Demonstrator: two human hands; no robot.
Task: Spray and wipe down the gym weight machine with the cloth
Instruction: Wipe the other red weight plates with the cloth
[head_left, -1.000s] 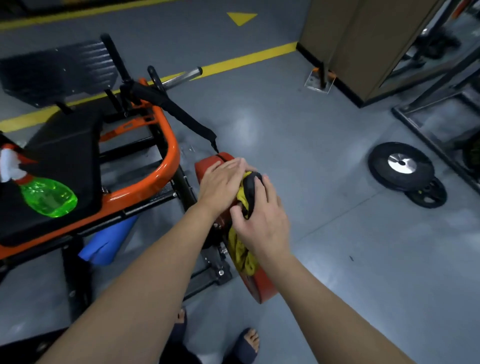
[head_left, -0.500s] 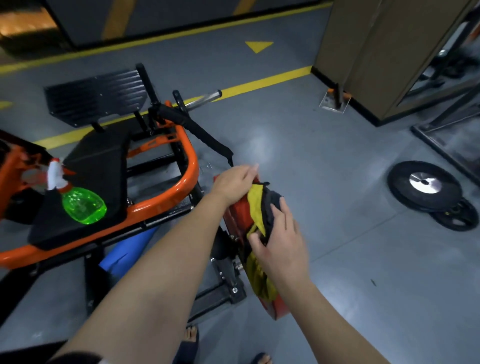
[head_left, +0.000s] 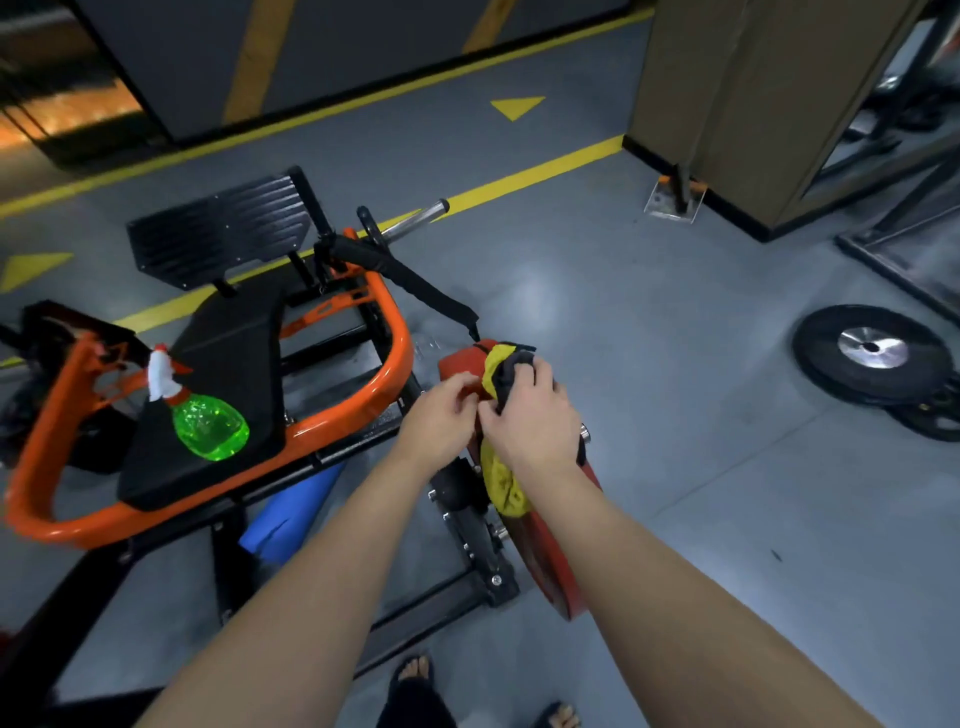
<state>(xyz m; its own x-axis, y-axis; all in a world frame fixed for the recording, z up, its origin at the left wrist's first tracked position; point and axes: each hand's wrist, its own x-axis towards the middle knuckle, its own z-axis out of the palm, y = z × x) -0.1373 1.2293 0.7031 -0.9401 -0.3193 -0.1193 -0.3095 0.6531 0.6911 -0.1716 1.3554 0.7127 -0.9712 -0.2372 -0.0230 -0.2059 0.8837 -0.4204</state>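
1. An orange-framed weight machine (head_left: 400, 364) with a black seat (head_left: 228, 364).
2. Black weight plates (head_left: 872, 358) lie on the floor, well to the machine's right.
3. A yellow and black cloth (head_left: 501, 483) drapes over the machine's red arm (head_left: 561, 561).
4. A green spray bottle (head_left: 210, 426) rests on the machine's seat.
5. The right hand (head_left: 535, 415) grips the cloth, fingers curled round it.
6. The left hand (head_left: 441, 415) sits alongside, fingers curled; whether it pinches the cloth is unclear.

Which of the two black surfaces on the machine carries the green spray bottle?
The smooth padded seat, nearer the person: the green spray bottle rests on it. The ribbed plate behind it carries nothing.
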